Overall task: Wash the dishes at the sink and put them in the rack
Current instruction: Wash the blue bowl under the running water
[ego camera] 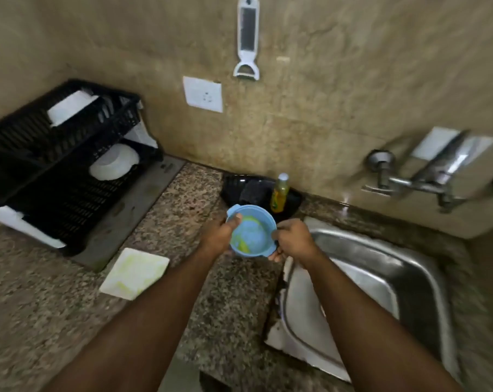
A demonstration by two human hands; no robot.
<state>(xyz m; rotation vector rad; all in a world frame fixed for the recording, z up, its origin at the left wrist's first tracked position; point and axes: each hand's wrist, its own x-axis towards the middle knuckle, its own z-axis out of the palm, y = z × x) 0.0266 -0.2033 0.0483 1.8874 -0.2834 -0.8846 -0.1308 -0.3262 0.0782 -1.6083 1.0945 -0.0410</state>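
yellow-smeared blue bowl (251,232) in both hands

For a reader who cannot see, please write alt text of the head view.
Both hands, left hand and right hand, hold a small blue plastic bowl smeared yellow-green, over a granite counter beside a steel sink. A black plastic dish rack stands at left.

The round plastic bowl (252,234) I hold is pale blue, smeared yellow-green inside. The square white plate (134,273) shows the same yellow-green streaks. The slatted plastic dish rack (56,176) is black, with white dishes in it. The speckled granite counter (194,190) is brown and grey; the steel sink (381,267) silver-grey.
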